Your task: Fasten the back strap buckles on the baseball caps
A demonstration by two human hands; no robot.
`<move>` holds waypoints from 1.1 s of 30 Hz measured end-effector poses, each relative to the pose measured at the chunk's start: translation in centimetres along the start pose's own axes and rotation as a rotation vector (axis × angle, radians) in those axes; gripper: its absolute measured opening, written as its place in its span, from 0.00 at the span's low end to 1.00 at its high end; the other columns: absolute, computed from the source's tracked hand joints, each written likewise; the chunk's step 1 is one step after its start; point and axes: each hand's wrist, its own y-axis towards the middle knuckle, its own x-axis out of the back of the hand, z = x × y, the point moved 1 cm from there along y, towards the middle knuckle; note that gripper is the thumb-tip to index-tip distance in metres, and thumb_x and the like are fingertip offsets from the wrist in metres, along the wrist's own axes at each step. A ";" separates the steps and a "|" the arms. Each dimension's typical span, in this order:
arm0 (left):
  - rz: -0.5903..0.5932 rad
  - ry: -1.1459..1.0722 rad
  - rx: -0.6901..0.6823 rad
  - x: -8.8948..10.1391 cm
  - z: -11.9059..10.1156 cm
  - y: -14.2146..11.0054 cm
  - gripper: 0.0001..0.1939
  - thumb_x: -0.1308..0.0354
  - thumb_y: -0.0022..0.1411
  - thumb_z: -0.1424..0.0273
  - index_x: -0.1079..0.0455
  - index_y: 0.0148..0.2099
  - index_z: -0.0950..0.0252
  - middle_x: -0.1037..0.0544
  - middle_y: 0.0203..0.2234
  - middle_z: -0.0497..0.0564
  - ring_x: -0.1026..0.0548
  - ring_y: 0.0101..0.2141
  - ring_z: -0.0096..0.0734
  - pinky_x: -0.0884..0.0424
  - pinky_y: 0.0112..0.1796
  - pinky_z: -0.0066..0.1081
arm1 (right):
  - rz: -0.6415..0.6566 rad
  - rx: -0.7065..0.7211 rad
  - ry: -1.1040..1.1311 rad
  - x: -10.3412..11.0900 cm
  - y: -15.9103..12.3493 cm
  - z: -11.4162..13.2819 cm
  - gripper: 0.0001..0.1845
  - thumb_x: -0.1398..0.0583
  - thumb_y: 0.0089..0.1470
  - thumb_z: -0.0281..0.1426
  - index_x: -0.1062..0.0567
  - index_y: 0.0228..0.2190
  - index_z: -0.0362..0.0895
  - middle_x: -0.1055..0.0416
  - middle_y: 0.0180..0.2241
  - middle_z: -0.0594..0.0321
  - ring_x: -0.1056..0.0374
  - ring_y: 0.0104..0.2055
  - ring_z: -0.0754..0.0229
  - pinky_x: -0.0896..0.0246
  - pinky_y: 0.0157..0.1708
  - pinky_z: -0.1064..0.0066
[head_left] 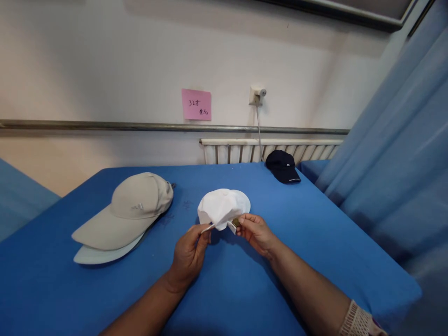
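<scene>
A white baseball cap [224, 204] is between my hands at the middle of the blue-covered table [224, 298], its strap side toward me. My left hand [191, 252] pinches the left end of its back strap between thumb and fingers. With thumb and fingertips, my right hand [257, 233] grips the other side by a brass-coloured metal buckle [236, 223]. The strap is apart, with a gap between its two ends. To the left lies a beige cap [136, 200], stacked on a paler cap [107, 255] of which mainly the brim shows.
A dark navy cap [282, 165] lies at the far right corner. Behind the table are a radiator [241, 151], a metal rail [140, 126], a pink note [196, 104] and a plugged-in socket [256, 95]. A blue curtain [395, 126] hangs along the right.
</scene>
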 end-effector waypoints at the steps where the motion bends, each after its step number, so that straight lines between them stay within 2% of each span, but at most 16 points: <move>1: 0.010 0.017 -0.033 0.1 -0.2 -0.2 0.17 0.52 0.69 0.62 0.25 0.46 0.63 0.22 0.28 0.50 0.25 0.29 0.31 0.29 0.36 0.29 | -0.002 -0.002 -0.001 -0.1 0.0 -0.1 0.16 0.31 0.48 0.40 0.27 0.24 0.41 0.29 0.24 0.64 0.35 0.27 0.65 0.38 0.31 0.71; 7: 0.259 0.059 -0.059 -0.8 -0.8 0.4 0.19 0.54 0.70 0.64 0.28 0.57 0.60 0.18 0.44 0.53 0.22 0.42 0.36 0.28 0.45 0.32 | 0.043 0.002 -0.044 -0.9 -0.6 -0.2 0.15 0.31 0.47 0.40 0.25 0.24 0.42 0.28 0.24 0.63 0.36 0.26 0.65 0.41 0.29 0.71; 10: 0.333 0.033 -0.012 -1.2 -0.7 0.8 0.20 0.55 0.70 0.64 0.30 0.58 0.59 0.19 0.46 0.52 0.21 0.43 0.36 0.28 0.45 0.32 | 0.078 0.011 -0.080 -1.3 -0.8 -0.3 0.15 0.31 0.47 0.41 0.25 0.24 0.42 0.29 0.24 0.64 0.37 0.25 0.65 0.42 0.28 0.72; 16: 0.287 0.101 0.046 -1.6 0.1 0.5 0.19 0.43 0.62 0.66 0.29 0.55 0.60 0.17 0.40 0.51 0.20 0.36 0.36 0.27 0.39 0.30 | 0.081 -0.003 -0.095 -1.2 -0.7 -0.9 0.17 0.32 0.48 0.43 0.26 0.25 0.43 0.29 0.23 0.64 0.37 0.25 0.65 0.41 0.28 0.71; 22: 0.251 0.158 0.025 -1.8 0.3 0.3 0.14 0.43 0.59 0.70 0.28 0.48 0.61 0.18 0.35 0.49 0.21 0.33 0.34 0.28 0.36 0.29 | 0.117 0.017 -0.190 -1.2 -0.5 -1.8 0.18 0.32 0.49 0.45 0.25 0.26 0.42 0.29 0.23 0.65 0.36 0.24 0.65 0.39 0.30 0.71; 27: 0.234 0.145 0.023 -1.6 0.4 0.4 0.12 0.44 0.60 0.69 0.28 0.47 0.60 0.18 0.33 0.48 0.21 0.33 0.34 0.28 0.35 0.29 | 0.083 0.128 -0.272 -1.3 -0.6 -2.3 0.17 0.32 0.49 0.45 0.28 0.29 0.45 0.29 0.24 0.66 0.34 0.26 0.64 0.37 0.30 0.69; 30: 0.242 0.128 0.020 -1.5 0.4 0.4 0.12 0.44 0.61 0.67 0.28 0.47 0.60 0.19 0.33 0.48 0.21 0.33 0.33 0.28 0.37 0.30 | 0.067 0.243 -0.378 -1.4 -1.0 -2.2 0.14 0.34 0.52 0.40 0.28 0.36 0.47 0.29 0.28 0.67 0.33 0.29 0.63 0.37 0.32 0.70; 33: 0.255 0.124 0.003 -1.4 0.5 0.3 0.12 0.44 0.62 0.67 0.29 0.48 0.60 0.19 0.35 0.49 0.21 0.33 0.33 0.28 0.39 0.31 | 0.110 0.338 -0.525 -1.3 -1.3 -1.8 0.11 0.36 0.54 0.34 0.27 0.40 0.47 0.28 0.33 0.64 0.32 0.32 0.63 0.36 0.36 0.68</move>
